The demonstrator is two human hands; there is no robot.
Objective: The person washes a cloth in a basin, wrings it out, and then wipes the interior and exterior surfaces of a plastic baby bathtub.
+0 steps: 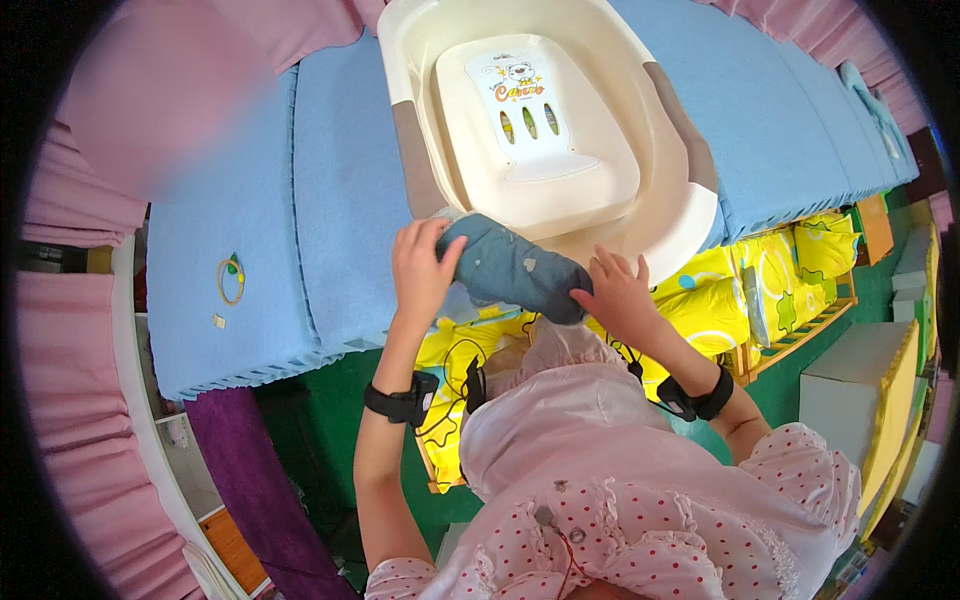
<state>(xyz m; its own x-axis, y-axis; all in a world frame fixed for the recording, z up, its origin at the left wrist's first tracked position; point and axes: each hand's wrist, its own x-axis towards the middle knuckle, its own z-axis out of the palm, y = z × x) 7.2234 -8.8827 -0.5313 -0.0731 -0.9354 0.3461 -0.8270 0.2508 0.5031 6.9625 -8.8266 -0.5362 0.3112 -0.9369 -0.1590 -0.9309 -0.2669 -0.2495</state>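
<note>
In front of me, a rolled dark blue-grey cloth (515, 265) with small pale patches hangs between my hands at the near rim of a cream baby bathtub (665, 235). My left hand (422, 268) grips its left end, the thumb on the near side and the fingers over the top. At the other end my right hand (615, 292) holds on with its thumb pressed to the cloth, fingers spread toward the tub. Inside the tub lies a white bath support (590, 195) with a printed bear and three slots. Part of the tub's near rim is hidden behind the cloth.
Blue-covered tables (345, 200) flank the tub. A thin yellow ring with green beads (231, 280) and a small pale piece (218, 321) lie at left. Below, yellow patterned bedding (705, 320) fills low wooden cots. Pink curtains (75, 400) hang at left.
</note>
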